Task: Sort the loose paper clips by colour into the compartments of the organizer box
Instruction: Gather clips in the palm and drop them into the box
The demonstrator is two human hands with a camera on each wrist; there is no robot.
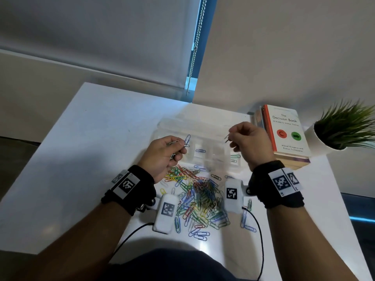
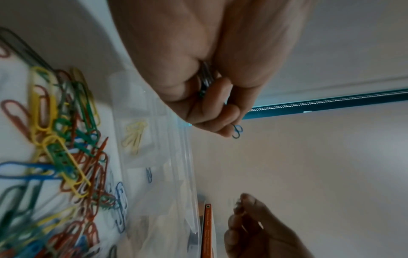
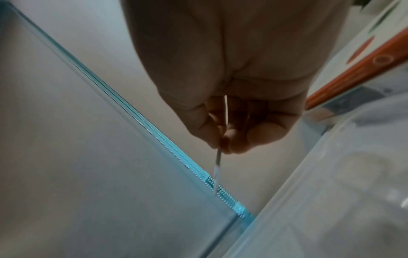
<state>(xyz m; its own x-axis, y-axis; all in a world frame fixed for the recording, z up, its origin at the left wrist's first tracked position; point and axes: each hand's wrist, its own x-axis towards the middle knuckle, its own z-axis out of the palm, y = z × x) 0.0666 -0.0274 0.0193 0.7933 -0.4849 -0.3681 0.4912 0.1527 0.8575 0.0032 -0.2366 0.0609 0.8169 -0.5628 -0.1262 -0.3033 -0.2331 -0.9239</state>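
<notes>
A heap of loose paper clips (image 1: pixel 199 199) in several colours lies on the white table in front of the clear organizer box (image 1: pixel 162 126). My left hand (image 1: pixel 182 146) hovers over the box's left end and pinches a blue clip (image 1: pixel 187 139) at its fingertips. The left wrist view shows that blue clip (image 2: pixel 237 131) and a few more clips (image 2: pixel 206 78) tucked in the curled palm. My right hand (image 1: pixel 230 138) is raised over the box's right part. It pinches a thin pale clip (image 3: pixel 217 167) whose colour is unclear. Compartments hold yellow clips (image 2: pixel 134 136), a blue clip (image 1: pixel 200 151) and green clips (image 1: pixel 235 157).
A stack of books (image 1: pixel 284 132) lies right of the box, with a potted plant (image 1: pixel 343 128) beyond it. A blind chain (image 1: pixel 194 49) hangs behind the table. Wrist-camera cables (image 1: pixel 260 240) trail over the near table edge. Stray clips (image 1: pixel 246 222) lie to the right of the heap.
</notes>
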